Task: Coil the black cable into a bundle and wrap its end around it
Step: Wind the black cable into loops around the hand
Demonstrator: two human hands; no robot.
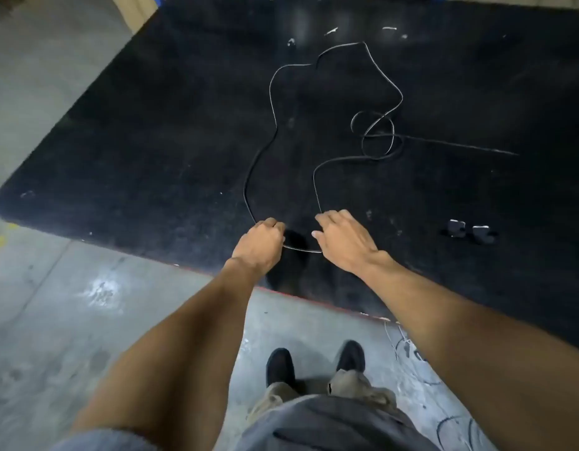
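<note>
Two hands are down at the near edge of the black mat (135, 151), and the black cable (271, 102) sprawls across it in one big wandering loop, with a tangle of small rings (377, 135) off to the right. The left hand (262, 237) is a closed fist round the cable. The strand goes in at the knuckles and comes out toward the right hand (345, 242), a short bowed span bridging the two. That right hand lies over the strand with fingers bent down, and whether it is actually pinching can't be made out. The smart play, by the look of it: the left anchors, the right slides out and feeds even loops back into the fist, letting the wire follow its own curl rather than forcing kinks. The tangle likely needs shaking loose before it reaches the bundle. The cable is thin, round, glossy and springy; the mat is matte and grainy, flecked with pale scraps. Small dark blocks (457, 228) sit well off to the right
</note>
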